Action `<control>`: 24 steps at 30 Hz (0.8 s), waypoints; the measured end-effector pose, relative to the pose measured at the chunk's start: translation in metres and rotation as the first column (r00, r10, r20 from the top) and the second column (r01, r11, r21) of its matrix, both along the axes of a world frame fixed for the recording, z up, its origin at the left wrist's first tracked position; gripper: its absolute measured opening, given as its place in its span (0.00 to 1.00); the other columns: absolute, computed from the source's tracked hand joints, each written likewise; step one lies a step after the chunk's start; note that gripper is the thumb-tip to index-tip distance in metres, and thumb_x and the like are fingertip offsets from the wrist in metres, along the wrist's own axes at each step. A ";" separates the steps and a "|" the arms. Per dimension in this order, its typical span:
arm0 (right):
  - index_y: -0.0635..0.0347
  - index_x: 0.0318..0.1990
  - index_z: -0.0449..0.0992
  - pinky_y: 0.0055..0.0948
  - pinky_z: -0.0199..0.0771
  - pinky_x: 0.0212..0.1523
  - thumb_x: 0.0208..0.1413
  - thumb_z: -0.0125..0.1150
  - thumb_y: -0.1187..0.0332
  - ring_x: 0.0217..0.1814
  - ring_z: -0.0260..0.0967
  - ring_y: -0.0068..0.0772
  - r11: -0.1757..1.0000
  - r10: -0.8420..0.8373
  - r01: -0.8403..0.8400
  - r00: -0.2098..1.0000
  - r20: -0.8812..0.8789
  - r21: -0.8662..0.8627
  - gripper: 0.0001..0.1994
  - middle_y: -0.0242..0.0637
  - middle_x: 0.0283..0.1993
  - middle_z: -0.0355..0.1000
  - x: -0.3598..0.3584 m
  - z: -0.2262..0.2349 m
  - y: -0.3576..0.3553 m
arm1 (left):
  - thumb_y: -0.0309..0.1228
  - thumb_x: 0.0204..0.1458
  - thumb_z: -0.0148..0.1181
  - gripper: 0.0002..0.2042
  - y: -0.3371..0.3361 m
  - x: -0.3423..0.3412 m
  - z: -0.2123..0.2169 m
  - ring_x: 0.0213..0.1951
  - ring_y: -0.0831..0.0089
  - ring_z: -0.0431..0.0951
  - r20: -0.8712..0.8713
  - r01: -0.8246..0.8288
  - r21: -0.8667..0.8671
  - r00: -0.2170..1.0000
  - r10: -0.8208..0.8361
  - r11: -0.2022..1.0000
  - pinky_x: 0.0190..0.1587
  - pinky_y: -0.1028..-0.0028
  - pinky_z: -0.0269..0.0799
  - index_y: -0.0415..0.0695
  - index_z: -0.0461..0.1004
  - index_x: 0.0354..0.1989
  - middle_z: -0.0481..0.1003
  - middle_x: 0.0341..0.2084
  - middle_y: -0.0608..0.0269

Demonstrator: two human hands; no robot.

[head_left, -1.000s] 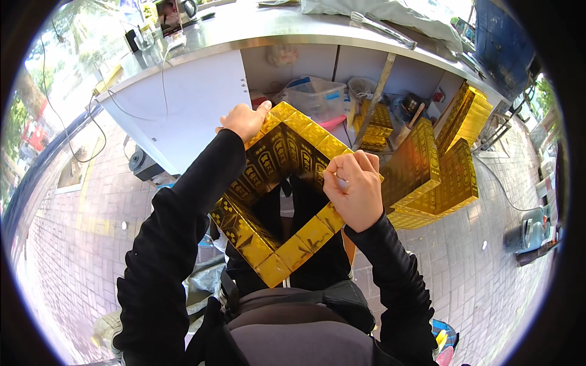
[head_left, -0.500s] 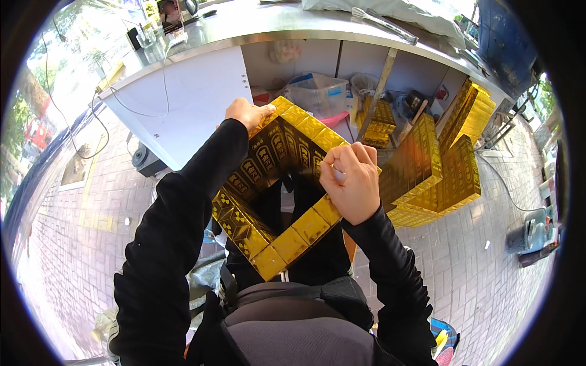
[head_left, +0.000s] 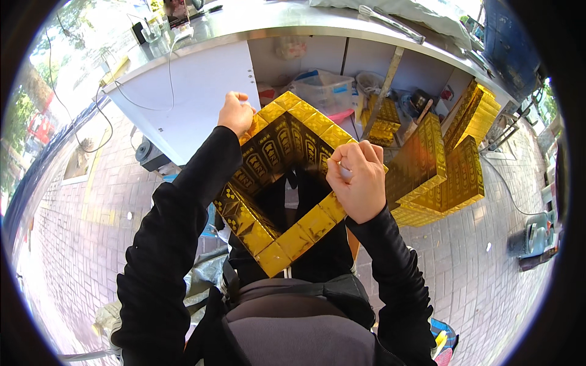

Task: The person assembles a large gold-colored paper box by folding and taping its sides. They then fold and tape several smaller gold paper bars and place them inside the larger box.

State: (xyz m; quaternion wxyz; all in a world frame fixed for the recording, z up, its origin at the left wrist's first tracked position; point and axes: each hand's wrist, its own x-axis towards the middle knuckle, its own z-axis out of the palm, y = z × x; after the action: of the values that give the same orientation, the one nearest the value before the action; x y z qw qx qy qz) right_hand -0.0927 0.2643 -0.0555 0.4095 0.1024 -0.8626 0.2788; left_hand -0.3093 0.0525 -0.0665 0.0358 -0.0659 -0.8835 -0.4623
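Note:
A four-sided, open-centred frame of shiny gold foil blocks (head_left: pixel 293 233) is held up in front of my body, one corner pointing toward me. Its inner walls carry dark, printed panels. My left hand (head_left: pixel 237 114) is closed at the outer edge of the far left side, its fingertips partly hidden. At the right corner, my right hand (head_left: pixel 359 182) makes a fist against the frame's rim. A small, pale, rounded bit shows between its fingers; what it is I cannot make out.
More gold block panels (head_left: pixel 421 158) stand on the paving to the right, and a gold stack (head_left: pixel 383 119) sits under the metal counter (head_left: pixel 274 27). A clear plastic bin (head_left: pixel 323 87) is on the shelf there. A black device (head_left: pixel 151 155) lies on the floor at left.
My left hand has shifted outward along the far left side, its thumb drawing back from the top of the rim. My right hand stays at the right corner. The whole view shifts slightly.

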 end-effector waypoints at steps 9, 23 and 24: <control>0.55 0.31 0.72 0.34 0.64 0.45 0.45 0.67 0.76 0.33 0.68 0.36 1.000 -0.011 0.011 1.000 0.020 0.006 0.09 0.28 0.24 0.69 0.003 0.000 -0.001 | 0.35 0.61 0.56 0.11 0.013 0.039 0.008 0.41 0.51 0.79 -0.368 0.152 -0.149 0.909 -0.197 0.977 0.46 0.61 0.74 0.43 0.82 0.41 0.80 0.35 0.49; 0.61 0.39 0.66 0.14 0.58 0.25 0.64 0.55 0.73 0.24 0.59 0.10 0.685 0.312 -0.174 0.948 0.069 -0.707 0.04 0.23 0.30 0.65 0.043 0.031 0.026 | 0.36 0.63 0.56 0.12 0.009 0.078 0.046 0.45 0.57 0.79 -0.587 0.263 -0.201 0.739 -0.331 0.944 0.50 0.65 0.71 0.40 0.79 0.42 0.79 0.41 0.53; 0.61 0.39 0.67 0.14 0.57 0.25 0.65 0.54 0.72 0.24 0.58 0.10 0.675 0.325 -0.195 0.944 0.050 -0.711 0.04 0.25 0.30 0.65 0.048 0.032 0.027 | 0.35 0.63 0.56 0.11 0.010 0.093 0.050 0.46 0.57 0.79 -0.583 0.278 -0.215 0.733 -0.352 0.936 0.51 0.66 0.70 0.40 0.79 0.42 0.79 0.42 0.53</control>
State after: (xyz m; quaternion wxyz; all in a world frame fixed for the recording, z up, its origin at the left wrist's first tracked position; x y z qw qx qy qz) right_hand -0.0451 0.2909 -0.0231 0.2975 0.0381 -0.7016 0.6464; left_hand -0.2166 0.0621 -0.0165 0.2374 -0.3627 -0.8243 -0.3641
